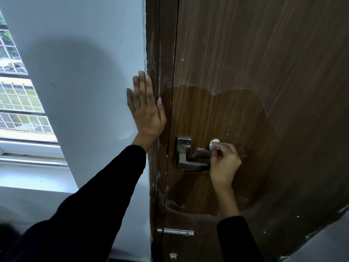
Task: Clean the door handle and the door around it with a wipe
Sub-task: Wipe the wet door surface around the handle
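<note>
A brown wooden door fills the right of the frame. Your right hand pinches a small white wipe at the metal handle — centre right. Farther up, your left hand lies spread flat on the white wall.

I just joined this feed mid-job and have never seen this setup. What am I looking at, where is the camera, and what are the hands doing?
There is no machine: a person works with bare hands, filmed by one wide-angle camera on their head, looking forward and down. The left hand lies flat on the white wall beside the door frame. The right hand holds a small white wipe at the free end of the metal handle on the brown door. A darker, wet-looking patch surrounds the handle. A window is on the left.
</note>
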Demonstrator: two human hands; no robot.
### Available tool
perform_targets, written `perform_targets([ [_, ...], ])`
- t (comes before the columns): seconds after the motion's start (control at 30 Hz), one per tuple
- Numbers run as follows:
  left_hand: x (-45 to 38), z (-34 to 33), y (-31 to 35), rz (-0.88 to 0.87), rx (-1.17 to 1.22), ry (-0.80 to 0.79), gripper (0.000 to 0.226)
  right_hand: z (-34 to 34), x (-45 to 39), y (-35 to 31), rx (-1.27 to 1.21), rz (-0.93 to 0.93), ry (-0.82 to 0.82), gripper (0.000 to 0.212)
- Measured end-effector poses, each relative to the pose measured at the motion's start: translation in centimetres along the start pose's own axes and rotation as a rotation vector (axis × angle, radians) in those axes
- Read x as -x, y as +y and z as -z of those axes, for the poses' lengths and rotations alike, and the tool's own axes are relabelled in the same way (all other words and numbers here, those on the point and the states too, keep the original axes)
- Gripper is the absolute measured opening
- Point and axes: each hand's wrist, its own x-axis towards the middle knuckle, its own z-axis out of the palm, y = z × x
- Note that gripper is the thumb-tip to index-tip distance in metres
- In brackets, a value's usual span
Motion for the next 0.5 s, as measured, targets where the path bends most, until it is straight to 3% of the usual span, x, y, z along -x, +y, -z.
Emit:
perform_targets([
  [0.07,0.0,0.1,0.0,0.000,-0.002,-0.002,0.055,0.5,-0.2,0.8,0.031,-0.110,0.029,0.019],
  [0.13,0.0,0.1,0.1,0.003,0.000,-0.011,0.056,1.2,-0.8,0.9,-0.028,-0.213,0.169,0.018],
  [0.2,0.0,0.1,0.1,0.004,-0.001,-0.015,0.056,1.2,-1.4,0.2,-0.096,-0.180,0.249,0.019],
  [0.27,0.0,0.2,0.1,0.003,-0.002,-0.011,0.057,0.5,-1.3,-1.2,-0.117,-0.076,0.181,0.020],
  [0.37,0.0,0.2,0.1,0.002,-0.001,-0.005,0.058,-0.7,-0.3,-1.9,-0.039,0.034,-0.068,0.018],
  [0.43,0.0,0.1,0.0,0.005,-0.002,-0.005,0.058,-0.8,0.0,-1.1,0.084,-0.034,-0.146,0.017],
  [0.5,0.0,0.1,0.0,0.003,-0.006,-0.004,0.057,-0.3,-0.2,-0.4,0.132,-0.132,-0.088,0.017],
])
